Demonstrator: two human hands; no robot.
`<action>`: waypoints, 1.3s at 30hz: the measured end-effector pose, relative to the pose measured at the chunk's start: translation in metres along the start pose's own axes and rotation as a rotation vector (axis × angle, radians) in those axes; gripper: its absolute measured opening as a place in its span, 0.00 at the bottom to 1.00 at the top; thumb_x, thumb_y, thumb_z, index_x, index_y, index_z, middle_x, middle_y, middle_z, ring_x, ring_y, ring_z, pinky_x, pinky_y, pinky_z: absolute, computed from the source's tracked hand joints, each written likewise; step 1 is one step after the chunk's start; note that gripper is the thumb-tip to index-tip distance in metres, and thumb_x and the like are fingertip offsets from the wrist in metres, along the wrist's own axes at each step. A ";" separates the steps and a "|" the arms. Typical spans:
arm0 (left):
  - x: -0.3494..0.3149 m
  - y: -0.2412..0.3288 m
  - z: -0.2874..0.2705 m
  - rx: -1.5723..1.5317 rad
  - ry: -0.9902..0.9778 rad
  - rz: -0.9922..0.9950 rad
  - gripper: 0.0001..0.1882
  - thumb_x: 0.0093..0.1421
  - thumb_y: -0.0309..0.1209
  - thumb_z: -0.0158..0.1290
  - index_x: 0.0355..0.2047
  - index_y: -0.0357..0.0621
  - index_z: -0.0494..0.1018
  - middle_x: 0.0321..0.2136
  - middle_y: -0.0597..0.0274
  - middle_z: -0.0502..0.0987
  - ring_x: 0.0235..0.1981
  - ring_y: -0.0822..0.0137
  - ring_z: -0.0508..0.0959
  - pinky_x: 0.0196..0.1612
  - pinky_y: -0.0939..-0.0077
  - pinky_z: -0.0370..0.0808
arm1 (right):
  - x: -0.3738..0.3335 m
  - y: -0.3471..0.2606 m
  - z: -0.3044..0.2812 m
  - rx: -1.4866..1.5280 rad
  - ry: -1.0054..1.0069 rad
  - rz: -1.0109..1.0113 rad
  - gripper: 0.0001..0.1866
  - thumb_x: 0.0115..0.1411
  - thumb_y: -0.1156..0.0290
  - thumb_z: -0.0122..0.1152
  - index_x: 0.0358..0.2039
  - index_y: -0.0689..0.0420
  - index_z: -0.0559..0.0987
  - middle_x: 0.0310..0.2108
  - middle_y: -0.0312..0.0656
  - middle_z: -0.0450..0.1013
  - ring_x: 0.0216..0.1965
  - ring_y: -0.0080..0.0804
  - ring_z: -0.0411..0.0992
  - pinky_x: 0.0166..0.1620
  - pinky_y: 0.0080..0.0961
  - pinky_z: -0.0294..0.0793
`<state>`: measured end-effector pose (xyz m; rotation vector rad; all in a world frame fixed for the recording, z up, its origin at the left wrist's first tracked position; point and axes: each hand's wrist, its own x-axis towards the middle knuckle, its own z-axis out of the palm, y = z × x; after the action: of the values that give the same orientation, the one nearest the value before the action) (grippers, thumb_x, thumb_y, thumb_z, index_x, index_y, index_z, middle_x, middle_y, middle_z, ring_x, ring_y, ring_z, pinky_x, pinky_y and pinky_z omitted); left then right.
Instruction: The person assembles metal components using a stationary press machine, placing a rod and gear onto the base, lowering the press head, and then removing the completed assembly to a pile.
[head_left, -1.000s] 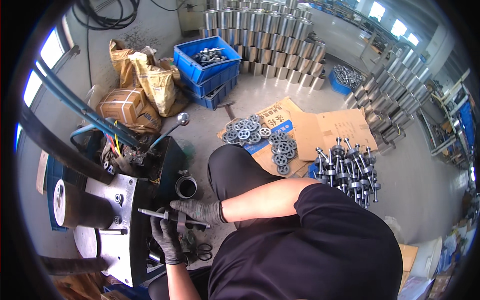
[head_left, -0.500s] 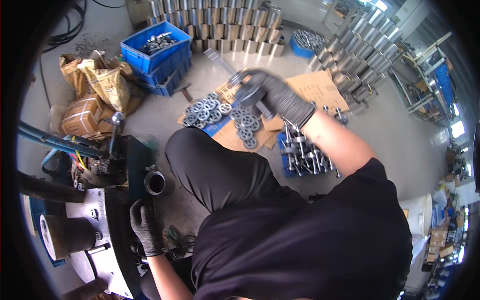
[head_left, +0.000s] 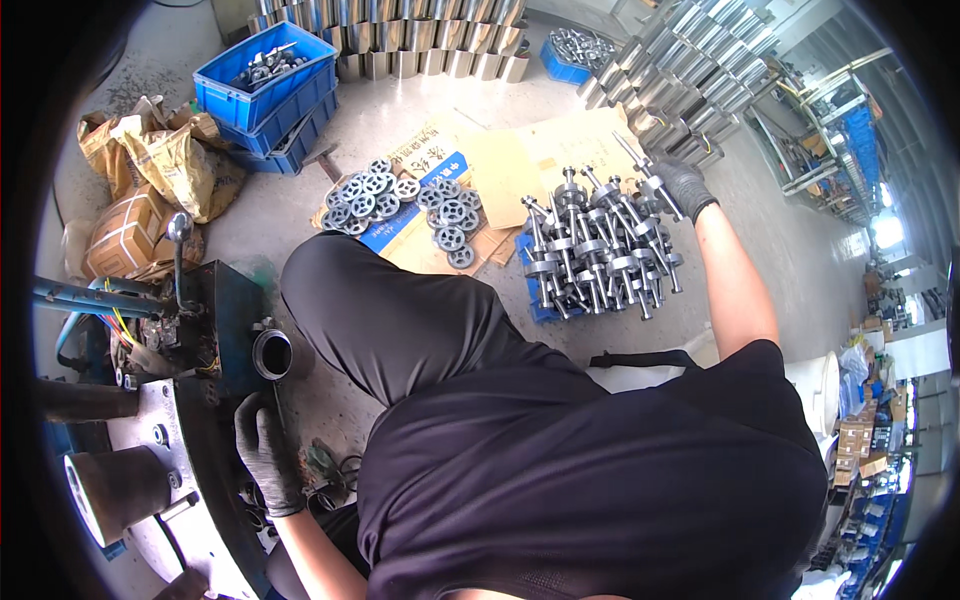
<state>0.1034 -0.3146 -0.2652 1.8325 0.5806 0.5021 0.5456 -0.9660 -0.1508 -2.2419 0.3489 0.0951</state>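
My right hand (head_left: 682, 187), in a dark grey glove, is closed on a metal shaft with a disc (head_left: 652, 183) at the far right edge of a pile. That pile of similar disc-bearing shafts (head_left: 600, 250) lies heaped over a blue crate, mostly hidden under them. My left hand (head_left: 266, 455), gloved too, has its fingers stretched out beside the machine's steel plate (head_left: 190, 420) and holds nothing that shows. Just beyond it, a dark round tube opening (head_left: 272, 354) sits against the machine. Several spoked metal wheels (head_left: 375, 197) lie on flattened cardboard (head_left: 545, 150).
Stacked blue bins (head_left: 265, 95) with metal parts stand at the far left, near torn sacks (head_left: 170, 160) and a taped carton (head_left: 128, 232). Rows of shiny metal cylinders (head_left: 430, 45) line the back. A machine lever (head_left: 180, 255) rises on the left. A white bucket (head_left: 815, 385) stands at right.
My right hand has moved from above the cardboard, where it was blurred around something dark, rightward to the shaft pile. The view has shifted; my left hand stays by the machine.
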 end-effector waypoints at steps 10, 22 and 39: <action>-0.006 0.010 -0.001 -0.031 -0.023 -0.044 0.16 0.73 0.33 0.52 0.54 0.35 0.77 0.47 0.60 0.79 0.48 0.67 0.76 0.56 0.70 0.73 | -0.003 0.081 -0.023 -0.138 -0.328 0.512 0.14 0.65 0.57 0.58 0.33 0.54 0.83 0.26 0.43 0.81 0.21 0.38 0.79 0.21 0.43 0.78; 0.000 0.014 -0.008 -0.007 -0.086 0.008 0.15 0.73 0.28 0.53 0.56 0.34 0.76 0.48 0.58 0.80 0.50 0.67 0.77 0.59 0.70 0.73 | -0.042 0.163 -0.025 -0.119 -0.427 0.697 0.33 0.66 0.47 0.59 0.55 0.68 0.77 0.50 0.70 0.79 0.54 0.68 0.78 0.59 0.63 0.77; 0.009 -0.031 -0.016 0.665 -0.072 0.028 0.16 0.66 0.42 0.59 0.49 0.47 0.80 0.46 0.49 0.81 0.50 0.45 0.81 0.54 0.50 0.77 | -0.186 -0.285 0.236 -0.553 -0.659 -1.383 0.11 0.67 0.74 0.61 0.46 0.66 0.80 0.37 0.47 0.80 0.40 0.34 0.80 0.45 0.30 0.78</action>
<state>0.0964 -0.2885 -0.2891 2.4774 0.7294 0.2709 0.4593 -0.5723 -0.0556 -2.3016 -1.7135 0.1844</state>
